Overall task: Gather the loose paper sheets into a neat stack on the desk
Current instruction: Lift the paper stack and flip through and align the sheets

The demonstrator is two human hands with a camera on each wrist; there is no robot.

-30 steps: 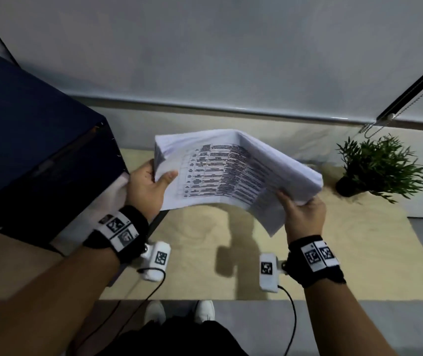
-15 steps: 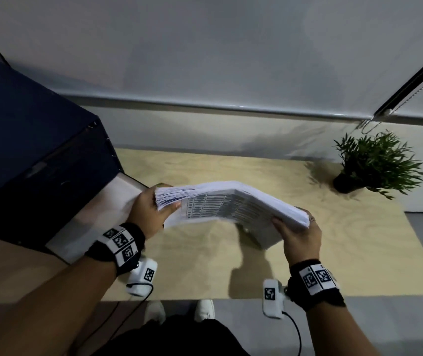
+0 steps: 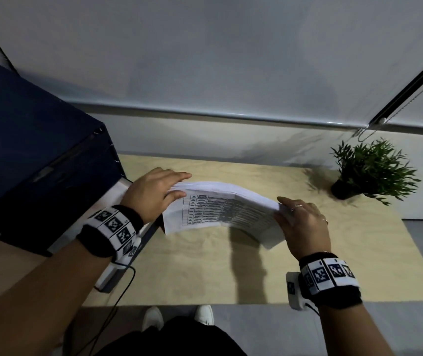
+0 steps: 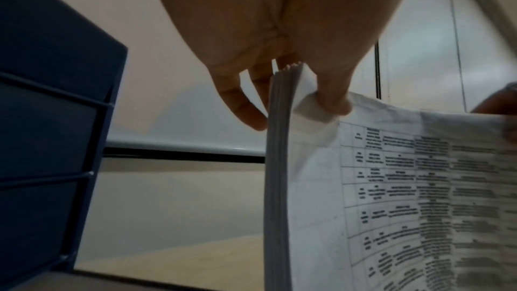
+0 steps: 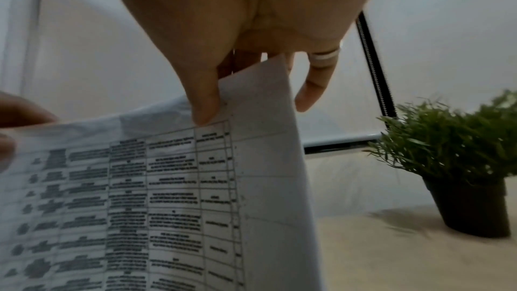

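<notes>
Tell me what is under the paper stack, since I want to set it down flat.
Bare wooden desk and the paper stack's shadow show beneath its arched middle. The left hand and right hand grip the ends; the desk directly under the sheets is hidden.

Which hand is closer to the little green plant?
Right. The right hand grips the papers' end on the plant's side, apart from it. The left hand grips the far end, beside the blue cabinet.
</notes>
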